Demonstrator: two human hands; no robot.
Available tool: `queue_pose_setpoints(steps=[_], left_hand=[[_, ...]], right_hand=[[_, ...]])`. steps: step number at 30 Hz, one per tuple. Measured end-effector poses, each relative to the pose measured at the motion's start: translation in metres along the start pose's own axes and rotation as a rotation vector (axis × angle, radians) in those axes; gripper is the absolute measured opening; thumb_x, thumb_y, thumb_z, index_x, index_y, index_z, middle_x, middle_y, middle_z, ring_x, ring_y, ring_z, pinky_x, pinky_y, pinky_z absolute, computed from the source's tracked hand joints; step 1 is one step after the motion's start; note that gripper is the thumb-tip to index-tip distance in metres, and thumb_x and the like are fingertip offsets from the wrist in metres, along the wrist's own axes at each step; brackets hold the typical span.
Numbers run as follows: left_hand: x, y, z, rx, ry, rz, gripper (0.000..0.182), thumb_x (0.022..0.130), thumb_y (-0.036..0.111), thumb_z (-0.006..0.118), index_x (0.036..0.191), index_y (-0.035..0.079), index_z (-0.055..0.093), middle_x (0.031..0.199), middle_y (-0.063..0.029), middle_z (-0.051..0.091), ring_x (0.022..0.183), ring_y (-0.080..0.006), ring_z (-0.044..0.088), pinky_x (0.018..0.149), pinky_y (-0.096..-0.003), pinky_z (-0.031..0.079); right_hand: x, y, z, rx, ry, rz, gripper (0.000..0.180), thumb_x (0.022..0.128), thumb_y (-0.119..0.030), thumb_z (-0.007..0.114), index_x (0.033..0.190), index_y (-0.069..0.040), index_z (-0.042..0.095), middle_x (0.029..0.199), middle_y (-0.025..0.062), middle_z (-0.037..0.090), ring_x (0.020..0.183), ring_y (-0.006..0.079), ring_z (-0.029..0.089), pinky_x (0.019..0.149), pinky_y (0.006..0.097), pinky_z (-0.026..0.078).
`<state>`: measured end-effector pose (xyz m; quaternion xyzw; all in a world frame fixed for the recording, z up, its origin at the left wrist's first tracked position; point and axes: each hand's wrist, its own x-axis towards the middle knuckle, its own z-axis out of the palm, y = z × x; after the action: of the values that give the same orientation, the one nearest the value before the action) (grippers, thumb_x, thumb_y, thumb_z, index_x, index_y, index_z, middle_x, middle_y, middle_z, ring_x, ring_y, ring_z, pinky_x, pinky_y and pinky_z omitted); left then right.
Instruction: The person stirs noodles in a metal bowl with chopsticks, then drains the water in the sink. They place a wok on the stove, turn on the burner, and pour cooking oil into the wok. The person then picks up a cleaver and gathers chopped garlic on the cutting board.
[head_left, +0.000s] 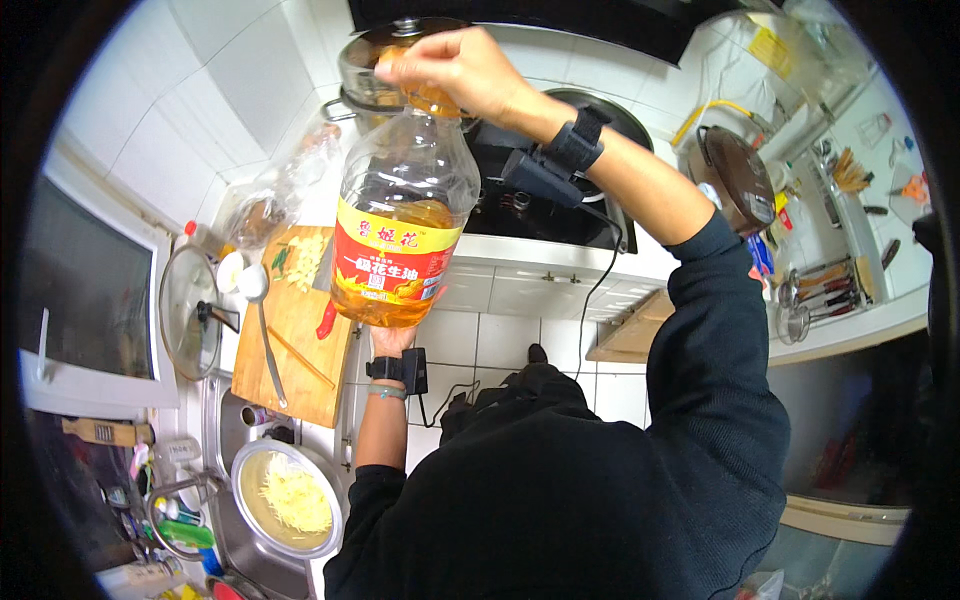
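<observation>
A large clear plastic bottle of cooking oil (401, 247), low on golden oil, is held up before me. My left hand (395, 337) supports it from below and behind, mostly hidden by the bottle. At the orange-capped neck, my right hand (457, 71) has its fingers pinched on the cap. Behind the bottle lies a wooden cutting board (255, 360) with chopped garlic or ginger (306, 259), green pieces, a red chili pepper (326, 321), a metal ladle (255, 283) and chopsticks (300, 356). A knife blade shows partly beside the bottle.
A steel pot with a glass lid (371, 71) and a dark wok (615, 116) stand on the black gas stove (547, 217). Shredded potato in water fills a metal basin (244, 495) over the sink (255, 555). A glass lid (187, 315) leans at the left; a rice cooker (739, 180) stands right.
</observation>
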<state>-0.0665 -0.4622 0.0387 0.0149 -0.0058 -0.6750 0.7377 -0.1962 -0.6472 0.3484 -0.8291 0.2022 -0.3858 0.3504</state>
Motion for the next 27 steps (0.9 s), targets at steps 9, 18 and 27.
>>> queue_pose_setpoints(steps=[9,18,27], left_hand=[[0.013,-0.037,-0.022,0.163,0.167,0.021,0.075,0.088,0.056,0.049,0.146,0.014,0.024,0.15,-0.0148,0.027,0.136,-0.0409,0.026,0.106,-0.0709,0.017],[0.026,-0.08,-0.03,0.53,0.335,0.005,0.097,0.074,0.067,0.06,0.146,0.016,0.022,0.148,-0.0144,0.029,0.133,-0.0407,0.032,0.103,-0.0675,0.029],[0.048,-0.065,-0.008,0.541,0.46,-0.049,0.09,0.078,0.066,0.056,0.145,0.015,0.026,0.147,-0.0138,0.033,0.131,-0.039,0.035,0.102,-0.0654,0.032]], right_hand=[[-0.093,0.084,-0.033,-0.307,0.082,0.03,0.05,0.077,-0.046,0.068,0.106,-0.006,0.062,0.096,0.0157,0.057,0.087,0.0312,0.061,0.073,0.0396,0.05],[-0.122,0.164,-0.081,-0.082,0.038,0.092,0.053,0.084,-0.042,0.061,0.109,0.004,0.055,0.107,0.0226,0.052,0.097,0.0383,0.056,0.083,0.0481,0.045],[-0.13,0.215,-0.102,0.051,0.026,0.247,0.054,0.088,-0.043,0.056,0.114,0.005,0.052,0.117,0.0238,0.047,0.11,0.0377,0.051,0.092,0.0459,0.042]])
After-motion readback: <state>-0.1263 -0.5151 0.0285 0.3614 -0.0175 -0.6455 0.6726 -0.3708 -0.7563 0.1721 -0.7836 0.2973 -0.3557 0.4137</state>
